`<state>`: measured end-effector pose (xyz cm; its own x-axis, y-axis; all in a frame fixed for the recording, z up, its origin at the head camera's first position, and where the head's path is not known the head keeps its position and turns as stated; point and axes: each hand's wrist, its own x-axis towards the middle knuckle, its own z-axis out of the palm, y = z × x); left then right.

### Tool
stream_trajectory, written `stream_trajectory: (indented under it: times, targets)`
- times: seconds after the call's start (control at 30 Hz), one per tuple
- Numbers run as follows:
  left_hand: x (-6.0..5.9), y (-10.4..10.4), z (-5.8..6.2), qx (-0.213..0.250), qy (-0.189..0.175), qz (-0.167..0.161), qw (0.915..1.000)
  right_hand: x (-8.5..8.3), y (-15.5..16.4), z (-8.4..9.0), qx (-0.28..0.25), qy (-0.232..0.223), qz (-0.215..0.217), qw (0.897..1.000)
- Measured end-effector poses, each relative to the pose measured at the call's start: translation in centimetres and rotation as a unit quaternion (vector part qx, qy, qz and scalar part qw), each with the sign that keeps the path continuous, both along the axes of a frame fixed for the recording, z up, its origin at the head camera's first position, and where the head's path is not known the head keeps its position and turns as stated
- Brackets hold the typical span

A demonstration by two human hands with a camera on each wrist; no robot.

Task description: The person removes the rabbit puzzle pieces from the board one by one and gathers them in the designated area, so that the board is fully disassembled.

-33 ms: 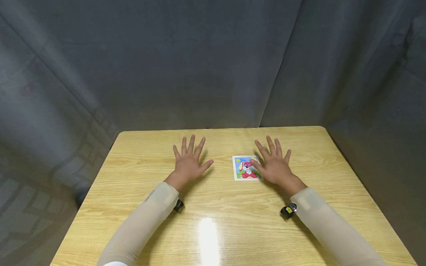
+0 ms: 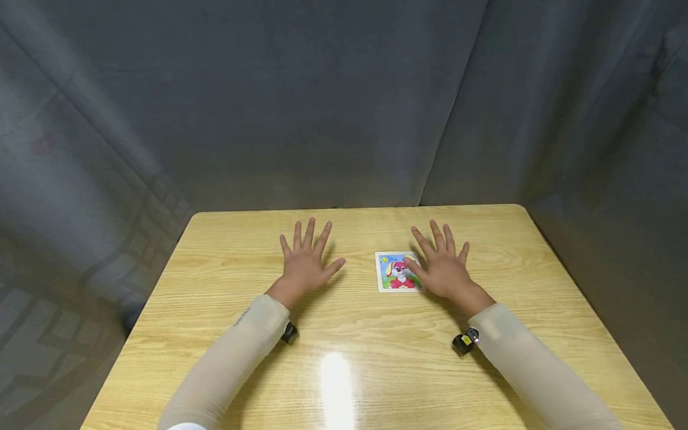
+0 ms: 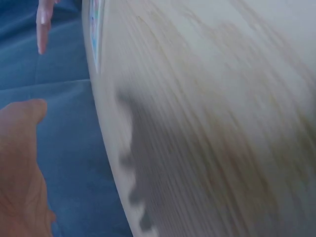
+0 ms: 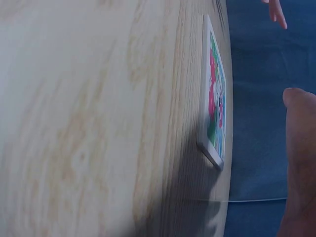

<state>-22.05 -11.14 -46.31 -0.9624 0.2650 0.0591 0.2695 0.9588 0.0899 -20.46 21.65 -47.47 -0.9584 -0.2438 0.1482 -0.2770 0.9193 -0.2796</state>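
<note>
A small picture card (image 2: 398,272) with a pink rabbit lies flat near the middle of the wooden table (image 2: 226,334). The right hand (image 2: 443,266) lies flat just right of the card, fingers spread, its thumb over the card's edge. The left hand (image 2: 305,260) rests spread well left of the card, holding nothing.

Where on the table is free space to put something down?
The table is bare in front of both sleeves, left of the left hand, and along the far edge. It is crowded only where the right hand touches the rabbit puzzle.
</note>
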Motion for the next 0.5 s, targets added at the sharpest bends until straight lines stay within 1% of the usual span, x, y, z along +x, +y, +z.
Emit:
stream_trajectory:
  times: [0.1,0.17,0.23,0.33,0.43,0.5]
  targets:
    - [-0.1,0.5,0.0,0.019,0.001,-0.010,0.9998,0.0,0.0,0.0,-0.009,0.006,0.003,1.000]
    - [-0.1,1.3,0.1,0.048,-0.001,-0.022,0.9986,0.0,-0.2,0.0,-0.026,0.013,0.006,1.000]
    - [-0.2,2.1,0.3,0.091,-0.002,-0.034,0.9953,-0.1,-0.4,-0.2,-0.043,0.023,0.010,0.999]
    - [-0.3,3.6,0.5,0.166,-0.010,-0.052,0.9847,-0.2,-1.0,-0.4,-0.080,0.030,0.020,0.996]
    - [-0.3,5.1,0.6,0.239,-0.024,-0.072,0.9682,-0.4,-1.8,-0.6,-0.114,0.032,0.024,0.993]
    - [-0.3,6.1,0.6,0.272,-0.039,-0.083,0.9580,-0.6,-2.3,-0.6,-0.136,0.028,0.023,0.990]
